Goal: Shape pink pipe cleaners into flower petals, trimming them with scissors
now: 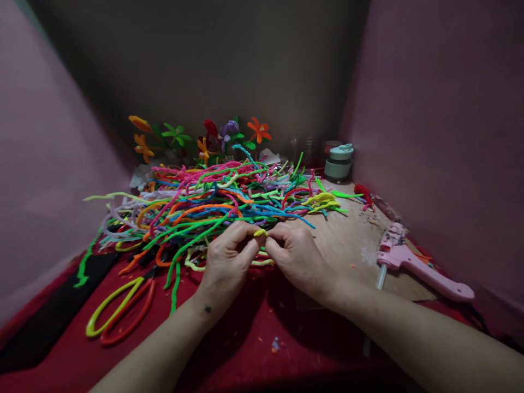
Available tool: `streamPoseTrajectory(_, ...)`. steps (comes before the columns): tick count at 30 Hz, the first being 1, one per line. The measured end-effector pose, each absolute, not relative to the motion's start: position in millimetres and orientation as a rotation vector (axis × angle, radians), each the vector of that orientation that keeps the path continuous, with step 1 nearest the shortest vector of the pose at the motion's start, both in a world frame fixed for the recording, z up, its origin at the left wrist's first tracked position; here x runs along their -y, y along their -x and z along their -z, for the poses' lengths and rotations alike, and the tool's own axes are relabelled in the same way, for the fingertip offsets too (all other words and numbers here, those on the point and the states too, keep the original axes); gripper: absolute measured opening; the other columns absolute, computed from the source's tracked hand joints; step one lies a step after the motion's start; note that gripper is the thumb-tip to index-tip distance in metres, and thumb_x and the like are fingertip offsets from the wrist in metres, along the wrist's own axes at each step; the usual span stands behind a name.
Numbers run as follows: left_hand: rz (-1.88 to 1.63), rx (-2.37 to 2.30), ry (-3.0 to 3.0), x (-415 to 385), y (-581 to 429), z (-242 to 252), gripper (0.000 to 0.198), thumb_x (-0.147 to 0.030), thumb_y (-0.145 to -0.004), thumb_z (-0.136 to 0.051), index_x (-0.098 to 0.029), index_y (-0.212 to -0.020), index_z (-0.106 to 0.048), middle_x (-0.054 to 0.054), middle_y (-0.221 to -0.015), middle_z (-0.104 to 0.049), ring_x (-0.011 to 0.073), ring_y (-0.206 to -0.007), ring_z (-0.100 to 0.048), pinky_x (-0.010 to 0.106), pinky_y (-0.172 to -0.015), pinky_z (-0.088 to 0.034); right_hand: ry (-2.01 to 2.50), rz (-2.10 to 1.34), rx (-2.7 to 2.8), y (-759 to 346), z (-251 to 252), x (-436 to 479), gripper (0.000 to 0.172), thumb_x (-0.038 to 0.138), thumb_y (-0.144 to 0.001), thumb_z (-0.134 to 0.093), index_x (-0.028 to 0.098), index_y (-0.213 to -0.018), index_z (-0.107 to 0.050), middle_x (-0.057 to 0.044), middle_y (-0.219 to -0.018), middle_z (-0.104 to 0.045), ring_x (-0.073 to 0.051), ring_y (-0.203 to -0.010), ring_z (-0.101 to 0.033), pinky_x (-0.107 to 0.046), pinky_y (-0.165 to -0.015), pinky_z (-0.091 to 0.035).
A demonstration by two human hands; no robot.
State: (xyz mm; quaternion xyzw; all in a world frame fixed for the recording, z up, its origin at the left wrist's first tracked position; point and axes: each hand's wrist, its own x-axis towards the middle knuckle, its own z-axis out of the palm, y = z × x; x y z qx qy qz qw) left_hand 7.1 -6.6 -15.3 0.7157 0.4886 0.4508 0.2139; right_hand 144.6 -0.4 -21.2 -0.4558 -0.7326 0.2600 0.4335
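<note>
A short piece of yellow pipe cleaner is pinched between the fingertips of both hands. My left hand grips it from the left with thumb and forefinger. On the other side my right hand has its thumb and fingers closed on the same piece. Most of the yellow piece is hidden by the fingers. Just behind the hands lies a big tangled heap of pipe cleaners in many colours. Some loose ends reach close to my left hand.
Scissors with yellow and red handles lie at left, beside a black strip. At right a pink glue gun rests on a brown board. A lidded cup and fuzzy flowers stand behind. Scraps dot the red cloth.
</note>
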Motion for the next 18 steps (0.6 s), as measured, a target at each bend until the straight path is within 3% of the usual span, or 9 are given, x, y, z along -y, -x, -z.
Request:
streamPoseTrajectory(6, -1.256, -1.461, -1.869, 9.8, -13.2, 18.3, 0.011, -0.024, -0.076, -0.052, -0.017, -0.070, -0.057, -0.003, -0.063, -0.053, 0.0085, -0.056, -0.047, 0.018, -0.053, -0.039, 1.140, -0.610, 1.756, -140.2, 22.6, 3.7, 0.012, 0.014, -0.077, -0.045, 0.018, -0.072, -0.056, 0.000, -0.067, -0.057, -0.012, -0.062, -0.049, -0.023, -0.060, -0.034)
streamPoseTrajectory(11, -1.243, -1.490, -1.761, 8.4, -16.1, 19.8, 0.012, -0.025, -0.074, -0.054, -0.017, -0.064, -0.051, -0.006, -0.055, -0.048, 0.0067, -0.048, -0.042, 0.018, -0.048, -0.036, 1.173, -0.574, 1.759, -139.4, 23.9, 1.7, 0.012, 0.012, -0.074, -0.044, 0.018, -0.066, -0.049, 0.000, -0.063, -0.053, -0.012, -0.060, -0.046, -0.024, -0.060, -0.034)
streamPoseTrajectory(18, -1.214, -1.486, -1.733, 9.2, -15.6, 13.2, 0.009, -0.020, -0.072, -0.053, -0.017, -0.064, -0.051, -0.006, -0.054, -0.049, 0.0059, -0.045, -0.041, 0.017, -0.046, -0.035, 1.162, -0.840, 1.665, -139.8, 21.9, -4.1, 0.008, 0.016, -0.070, -0.047, 0.018, -0.063, -0.048, 0.002, -0.059, -0.051, -0.010, -0.056, -0.045, -0.021, -0.054, -0.033)
